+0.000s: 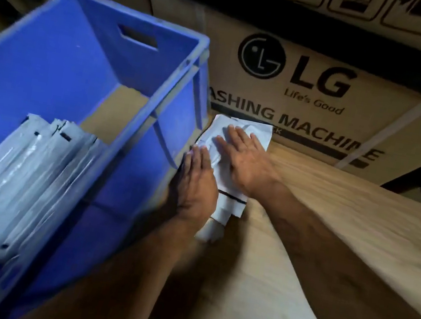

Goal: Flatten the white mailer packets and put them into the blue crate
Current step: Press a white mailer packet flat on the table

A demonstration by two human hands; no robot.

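White mailer packet (238, 136) is pressed flat under both outstretched palms, left hand (198, 182), right hand (245, 160); light, limp, slippery, it is best pinched at the edge beyond the fingertips.

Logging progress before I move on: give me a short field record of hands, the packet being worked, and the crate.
left hand: flat, pressing the packet's near-left part
right hand: flat, fingers spread, pressing the packet's far part
white mailer packet: lying on the wooden surface, just right of the crate, not yet inside
blue crate: open top, holds a row of packets standing on edge
backdrop: cardboard box printed LG washing machine
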